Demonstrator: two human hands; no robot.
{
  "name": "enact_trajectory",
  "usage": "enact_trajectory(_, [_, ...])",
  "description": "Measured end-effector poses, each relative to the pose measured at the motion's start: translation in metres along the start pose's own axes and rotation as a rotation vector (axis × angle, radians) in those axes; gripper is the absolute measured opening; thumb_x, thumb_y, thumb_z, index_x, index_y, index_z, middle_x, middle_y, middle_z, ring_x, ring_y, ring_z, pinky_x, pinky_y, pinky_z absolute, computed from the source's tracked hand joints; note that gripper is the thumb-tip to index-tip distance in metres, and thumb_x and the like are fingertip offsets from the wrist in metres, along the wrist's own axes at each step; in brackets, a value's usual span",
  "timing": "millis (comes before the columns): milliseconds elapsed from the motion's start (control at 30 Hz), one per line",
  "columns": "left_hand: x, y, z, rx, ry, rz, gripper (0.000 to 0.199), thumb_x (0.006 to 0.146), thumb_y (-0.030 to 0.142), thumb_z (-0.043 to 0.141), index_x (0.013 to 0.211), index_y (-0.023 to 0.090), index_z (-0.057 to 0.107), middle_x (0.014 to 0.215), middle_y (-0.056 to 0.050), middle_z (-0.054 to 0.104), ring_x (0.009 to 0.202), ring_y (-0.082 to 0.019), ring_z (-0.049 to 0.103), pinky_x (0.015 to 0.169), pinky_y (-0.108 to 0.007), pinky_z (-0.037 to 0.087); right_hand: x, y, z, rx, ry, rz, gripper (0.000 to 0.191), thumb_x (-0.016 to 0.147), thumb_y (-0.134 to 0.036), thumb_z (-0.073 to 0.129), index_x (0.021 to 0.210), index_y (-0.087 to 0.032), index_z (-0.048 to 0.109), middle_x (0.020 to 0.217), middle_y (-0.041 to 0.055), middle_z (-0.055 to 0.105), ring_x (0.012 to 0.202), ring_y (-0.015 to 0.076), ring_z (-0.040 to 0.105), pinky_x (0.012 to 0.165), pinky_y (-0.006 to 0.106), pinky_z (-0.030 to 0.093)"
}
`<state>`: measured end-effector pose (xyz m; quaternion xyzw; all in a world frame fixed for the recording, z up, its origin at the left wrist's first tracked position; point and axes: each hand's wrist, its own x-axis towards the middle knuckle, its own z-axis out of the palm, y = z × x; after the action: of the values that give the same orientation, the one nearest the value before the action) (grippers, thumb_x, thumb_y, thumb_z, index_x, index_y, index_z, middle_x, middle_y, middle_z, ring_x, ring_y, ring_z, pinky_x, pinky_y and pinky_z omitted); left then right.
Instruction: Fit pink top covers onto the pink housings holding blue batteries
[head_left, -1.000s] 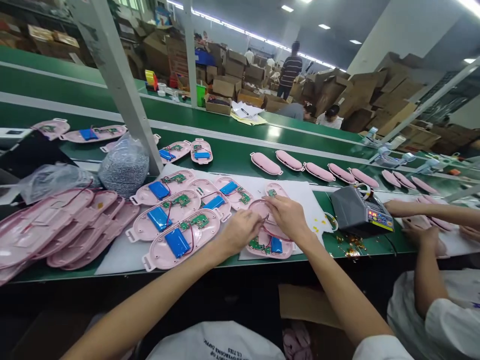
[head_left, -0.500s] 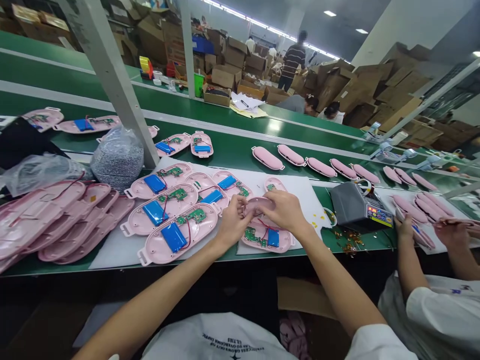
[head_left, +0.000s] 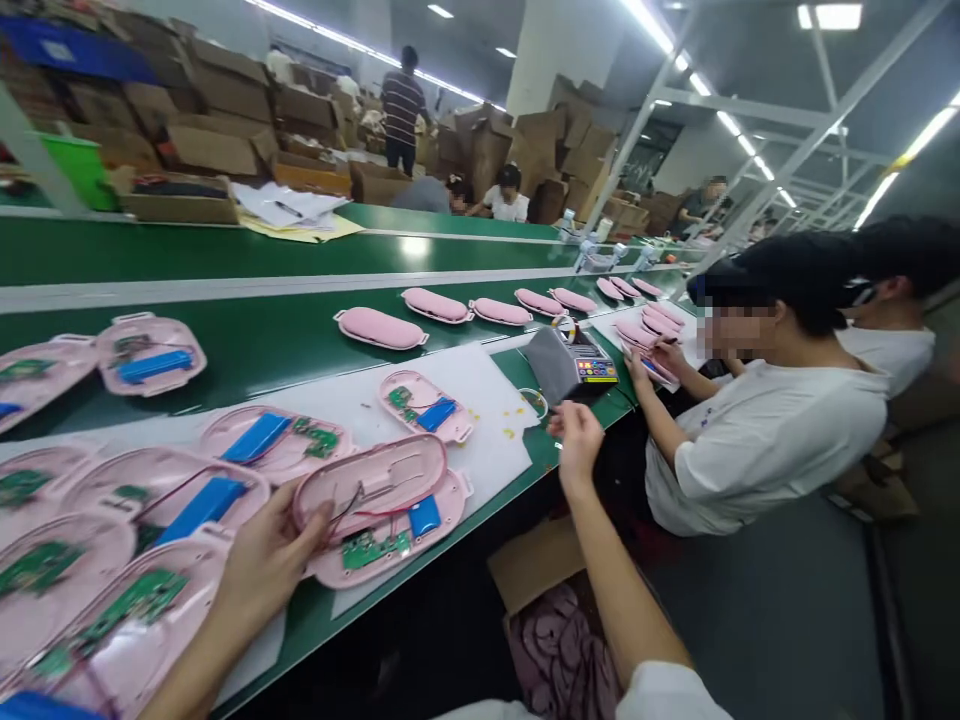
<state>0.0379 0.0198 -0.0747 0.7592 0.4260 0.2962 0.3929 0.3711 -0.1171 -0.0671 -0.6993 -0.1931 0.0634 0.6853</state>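
My left hand [head_left: 271,545] grips one end of a pink oval shell [head_left: 390,470], tilted with its hollow inside facing me and thin wires at its near end. Beneath it lies an open pink housing [head_left: 446,505] with a green circuit board [head_left: 375,549] and a blue battery [head_left: 424,516]. Over the table's front edge, my right hand [head_left: 579,440] is closed, fingertips pinched together. Whatever they may hold is too small to make out. Just beyond it stands a grey tape dispenser [head_left: 551,362] with a lit button panel.
Several open housings with boards and batteries [head_left: 165,490] crowd the left. Closed pink cases [head_left: 381,328] line the green table [head_left: 247,355]. A co-worker [head_left: 780,420] sits at the right, hands on a pink case. Below the edge is a cardboard box [head_left: 536,570] of pink pieces.
The view has swung right. My right hand has let go of the pink shell and moved right, near the tape dispenser. My left hand keeps hold of the shell.
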Motion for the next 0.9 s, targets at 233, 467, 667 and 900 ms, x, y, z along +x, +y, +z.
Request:
enact_trajectory(233, [0.002,0.005,-0.002,0.113,0.011,-0.081,0.039,0.076,0.063,0.057,0.073,0.026,0.046,0.045,0.004,0.047,0.041,-0.022,0.049,0.039,-0.031,0.036,0.095,0.049,-0.069,0.201,0.025,0.352,0.047,0.077,-0.057,0.065,0.086,-0.011,0.065,0.079,0.0092,0.069,0.068,0.0189,0.067,0.060,0.033,0.059])
enact_trajectory(467, [0.002,0.012,0.000,0.173,0.074,-0.065,0.036,0.076,0.057,0.057,0.066,0.025,0.044,0.048,0.004,0.044,0.044,-0.021,0.047,0.042,-0.031,0.035,0.085,0.038,-0.069,0.249,-0.025,0.324,0.025,0.072,-0.036,0.072,0.079,-0.014,0.062,0.071,0.0035,0.066,0.064,0.0145,0.065,0.061,0.028,0.058])
enact_trajectory(667, [-0.009,0.006,0.005,-0.047,-0.049,-0.019,0.035,0.081,0.041,0.057,0.105,0.016,0.061,0.085,-0.002,0.064,0.073,-0.019,0.058,0.067,-0.029,0.048,-0.007,-0.023,-0.016,0.036,-0.539,-0.136,0.019,0.085,-0.036,0.062,0.079,-0.019,0.058,0.069,-0.0015,0.056,0.060,0.0113,0.053,0.055,0.023,0.046])
enact_trajectory(900, [-0.016,0.001,0.014,-0.524,-0.149,-0.081,0.044,0.079,0.032,0.063,0.119,0.014,0.059,0.088,-0.003,0.065,0.065,-0.014,0.057,0.056,-0.024,0.047,-0.097,-0.089,0.117,-0.702,-1.298,-1.106,0.024,0.099,-0.021,0.037,0.090,-0.019,0.059,0.089,0.0045,0.055,0.079,0.0161,0.047,0.067,0.029,0.033])
